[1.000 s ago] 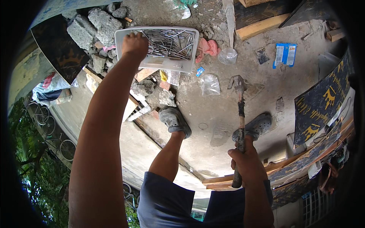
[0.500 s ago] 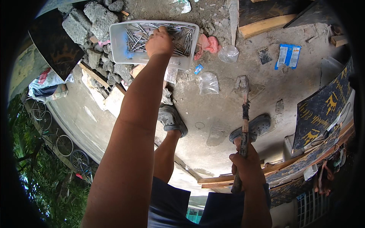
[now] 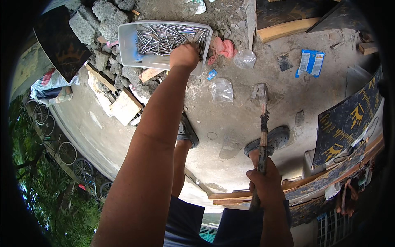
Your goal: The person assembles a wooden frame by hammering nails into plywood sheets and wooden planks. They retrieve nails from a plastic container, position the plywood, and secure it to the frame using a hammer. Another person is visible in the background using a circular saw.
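Note:
A white plastic box (image 3: 144,61) holds many loose metal nails (image 3: 158,39). Over its near right part reaches my left hand (image 3: 184,57), knuckles up and fingers curled down among the nails. The fingertips are hidden, so whatever lies between them cannot be made out. My right hand (image 3: 266,177) is wrapped round the lower handle of a hammer (image 3: 263,123). The hammer's worn wooden handle has dark wrapping, and its metal head points away from me, above the concrete floor near my right shoe.
Broken concrete chunks (image 3: 109,20) lie left of the box, with wood scraps (image 3: 125,108) nearer me. A pink plastic bag (image 3: 224,48), clear plastic (image 3: 223,90) and a blue packet (image 3: 310,63) lie on the floor. Dark printed boards (image 3: 349,119) and timber (image 3: 288,29) line the right side.
My left hand has shifted right and slightly nearer within the box, uncovering nails in the middle. My right hand still grips the hammer, almost unmoved.

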Demonstrator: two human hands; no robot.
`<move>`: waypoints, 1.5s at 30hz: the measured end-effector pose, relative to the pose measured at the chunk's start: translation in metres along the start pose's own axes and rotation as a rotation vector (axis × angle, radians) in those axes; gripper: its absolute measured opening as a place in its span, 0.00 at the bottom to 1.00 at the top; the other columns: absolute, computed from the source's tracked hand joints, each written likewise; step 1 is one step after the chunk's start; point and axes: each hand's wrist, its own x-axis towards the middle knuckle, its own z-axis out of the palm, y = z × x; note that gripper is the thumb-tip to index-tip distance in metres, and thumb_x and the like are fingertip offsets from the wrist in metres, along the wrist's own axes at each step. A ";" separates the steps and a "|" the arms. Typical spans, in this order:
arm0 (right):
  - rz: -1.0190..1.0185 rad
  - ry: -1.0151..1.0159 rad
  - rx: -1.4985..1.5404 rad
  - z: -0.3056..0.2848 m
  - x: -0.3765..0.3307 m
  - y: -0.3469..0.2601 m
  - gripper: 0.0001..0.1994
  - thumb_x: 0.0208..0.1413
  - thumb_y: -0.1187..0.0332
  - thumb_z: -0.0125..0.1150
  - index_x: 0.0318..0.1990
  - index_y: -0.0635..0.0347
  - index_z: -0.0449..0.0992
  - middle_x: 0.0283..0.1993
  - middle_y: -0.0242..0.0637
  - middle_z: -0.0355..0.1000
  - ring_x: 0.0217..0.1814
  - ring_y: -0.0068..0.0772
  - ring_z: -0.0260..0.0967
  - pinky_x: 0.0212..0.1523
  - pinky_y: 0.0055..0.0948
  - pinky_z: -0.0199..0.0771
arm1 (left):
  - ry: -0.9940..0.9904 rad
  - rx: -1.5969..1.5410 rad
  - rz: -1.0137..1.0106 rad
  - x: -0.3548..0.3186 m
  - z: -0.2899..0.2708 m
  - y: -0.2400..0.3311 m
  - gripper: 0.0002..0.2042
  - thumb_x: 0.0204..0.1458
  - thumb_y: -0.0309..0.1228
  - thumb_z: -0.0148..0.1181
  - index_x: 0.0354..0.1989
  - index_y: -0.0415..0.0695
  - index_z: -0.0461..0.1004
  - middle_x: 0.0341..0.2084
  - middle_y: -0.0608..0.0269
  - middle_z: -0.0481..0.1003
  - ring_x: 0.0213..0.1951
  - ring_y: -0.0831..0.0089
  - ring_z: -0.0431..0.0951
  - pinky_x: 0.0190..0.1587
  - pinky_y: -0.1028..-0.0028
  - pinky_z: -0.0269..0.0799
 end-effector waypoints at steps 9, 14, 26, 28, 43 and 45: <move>0.028 0.005 -0.001 -0.010 -0.004 0.000 0.15 0.52 0.76 0.59 0.49 0.67 0.71 0.30 0.33 0.68 0.20 0.21 0.65 0.20 0.23 0.67 | 0.011 -0.085 -0.028 -0.013 -0.026 0.009 0.18 0.55 0.51 0.62 0.45 0.52 0.81 0.45 0.55 0.82 0.48 0.55 0.82 0.51 0.59 0.78; -0.003 0.009 0.036 -0.012 -0.006 -0.001 0.13 0.52 0.76 0.59 0.46 0.66 0.71 0.29 0.33 0.68 0.19 0.22 0.65 0.20 0.23 0.67 | -0.085 0.074 -0.035 -0.007 -0.026 0.015 0.17 0.62 0.44 0.53 0.45 0.44 0.80 0.46 0.49 0.82 0.49 0.54 0.83 0.52 0.58 0.77; -0.049 0.020 0.119 -0.013 -0.005 -0.005 0.11 0.51 0.76 0.61 0.42 0.63 0.69 0.28 0.33 0.67 0.18 0.23 0.65 0.18 0.24 0.67 | 0.100 0.025 -0.409 -0.007 -0.064 -0.017 0.14 0.62 0.29 0.43 0.47 0.36 0.74 0.52 0.46 0.78 0.53 0.50 0.81 0.55 0.59 0.77; -0.013 -0.030 0.081 -0.014 -0.004 -0.007 0.18 0.52 0.75 0.60 0.51 0.61 0.65 0.30 0.33 0.66 0.20 0.23 0.66 0.21 0.25 0.68 | 0.057 0.052 -0.200 -0.009 -0.070 -0.011 0.13 0.63 0.31 0.44 0.49 0.40 0.72 0.54 0.49 0.77 0.54 0.51 0.80 0.56 0.59 0.77; -0.028 0.006 0.088 -0.007 -0.001 -0.005 0.12 0.51 0.76 0.62 0.42 0.60 0.68 0.26 0.33 0.67 0.16 0.24 0.65 0.15 0.24 0.66 | -0.098 -0.002 -0.035 -0.004 -0.030 0.028 0.19 0.60 0.45 0.53 0.44 0.43 0.82 0.45 0.44 0.82 0.49 0.49 0.82 0.53 0.56 0.78; -0.024 -0.003 0.089 -0.007 -0.001 -0.006 0.12 0.51 0.76 0.62 0.42 0.61 0.68 0.27 0.34 0.67 0.16 0.24 0.66 0.16 0.25 0.66 | -0.135 -0.033 -0.069 -0.001 -0.031 0.027 0.19 0.60 0.45 0.53 0.45 0.43 0.82 0.46 0.44 0.81 0.51 0.50 0.82 0.54 0.56 0.77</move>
